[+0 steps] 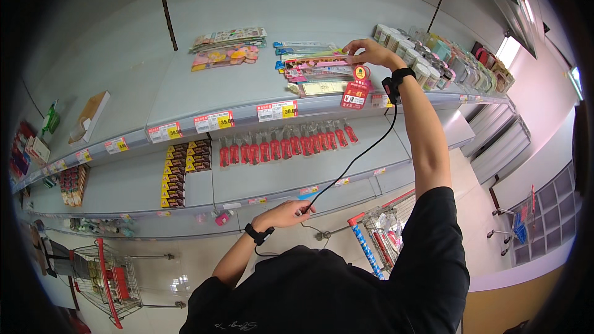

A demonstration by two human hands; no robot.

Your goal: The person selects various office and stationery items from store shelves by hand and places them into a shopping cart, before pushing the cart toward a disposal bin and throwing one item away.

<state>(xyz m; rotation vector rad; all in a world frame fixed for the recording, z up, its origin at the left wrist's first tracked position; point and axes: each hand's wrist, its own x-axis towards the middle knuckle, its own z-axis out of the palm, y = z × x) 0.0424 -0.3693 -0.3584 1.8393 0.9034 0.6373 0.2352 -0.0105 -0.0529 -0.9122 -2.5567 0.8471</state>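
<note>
My right hand [373, 54] reaches to the upper shelf and is closed on the right end of a long, flat pink packet [317, 62]. This packet lies over a loose pile of flat, colourful packets [309, 75], whose exact contents I cannot make out. A red hanging tag [354, 94] sits at the shelf edge below my right wrist. Lower down, in front of the lower shelf, my left hand [281, 214] has its fingers curled round a black cable [346, 170]. The cable runs up to the dark band on my right wrist.
Pink flat packs [226, 55] lie left of the pile; lidded jars [402, 46] stand to its right. Red-handled packaged tools [284, 147] and yellow-and-dark boxes [174, 176] fill part of the lower shelf. Shopping carts [114, 278] stand at left and close by at right.
</note>
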